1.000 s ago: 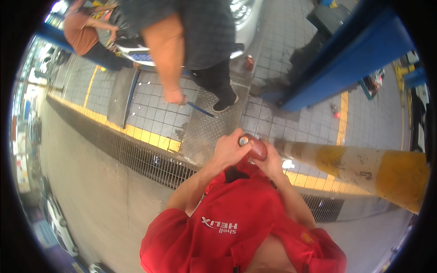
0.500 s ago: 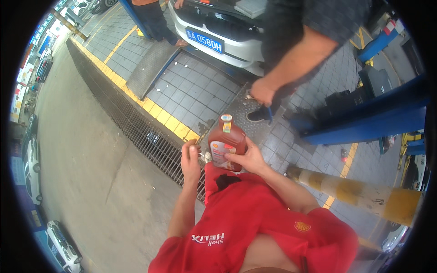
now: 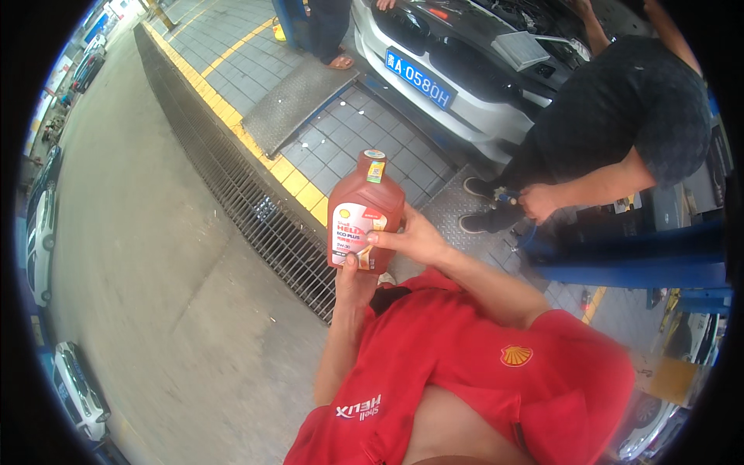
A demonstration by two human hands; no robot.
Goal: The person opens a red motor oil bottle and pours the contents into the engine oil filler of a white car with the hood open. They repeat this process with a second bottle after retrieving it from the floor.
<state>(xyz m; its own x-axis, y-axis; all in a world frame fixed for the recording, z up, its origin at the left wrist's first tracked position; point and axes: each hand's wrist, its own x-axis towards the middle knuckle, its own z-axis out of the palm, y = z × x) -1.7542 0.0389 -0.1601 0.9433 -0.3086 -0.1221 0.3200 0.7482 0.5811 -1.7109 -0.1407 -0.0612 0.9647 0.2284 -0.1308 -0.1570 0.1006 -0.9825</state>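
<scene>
Upright in front of my red shirt is a brown-red plastic oil bottle [image 3: 368, 192] with a white and red label and a small sticker across its neck. My right hand [image 3: 418, 239] grips its right side, thumb pressed on the label. Underneath, at the lower left corner, my left hand [image 3: 355, 280] is closed round the base with its thumb on the front. The fingers of both hands behind the bottle are hidden.
A white car [image 3: 465, 128] stands ahead, engine bay exposed. To the right, a person in dark clothes [image 3: 620, 108] bends, holding a hose-fed tool [image 3: 505, 197]. Another person's sandalled foot [image 3: 341, 61] shows beyond a metal ramp [image 3: 298, 108]. A drain grate [image 3: 232, 190] runs along the left.
My left hand has come onto the bottle's base from beside it. The bottle sits higher and larger in view, its label turned toward me. The view has shifted, showing more of the dark-clothed person.
</scene>
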